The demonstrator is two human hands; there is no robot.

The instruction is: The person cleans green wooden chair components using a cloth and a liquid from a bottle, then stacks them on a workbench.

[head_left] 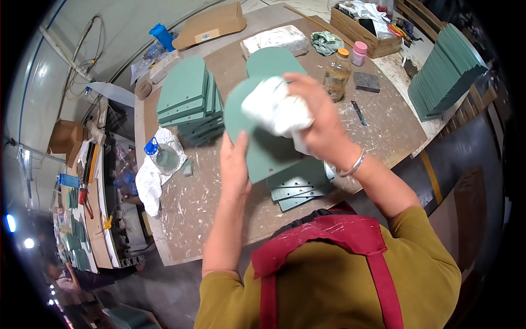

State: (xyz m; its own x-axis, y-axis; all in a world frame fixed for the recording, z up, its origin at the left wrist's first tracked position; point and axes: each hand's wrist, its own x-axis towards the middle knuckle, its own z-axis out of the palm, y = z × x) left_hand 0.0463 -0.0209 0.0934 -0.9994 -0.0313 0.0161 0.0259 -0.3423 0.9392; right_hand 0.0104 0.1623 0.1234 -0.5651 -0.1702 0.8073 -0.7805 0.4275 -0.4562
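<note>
My left hand grips a green panel with a rounded top by its left edge, the thumb on its face. The panel is tilted above the table. In my right hand is a bunched white cloth, pressed against the panel's upper part and covering some of it; both are slightly blurred. Beyond the raised panel lies another green panel, partly hidden. To the left stands a stack of similar panels. Several more with small holes along one edge form a low pile near the table's front edge.
On the brown table, a blue-capped bottle stands by a white rag. At right are an orange-capped bottle, a pink bottle, a dark block and a cutter knife. A tall panel stack stands far right.
</note>
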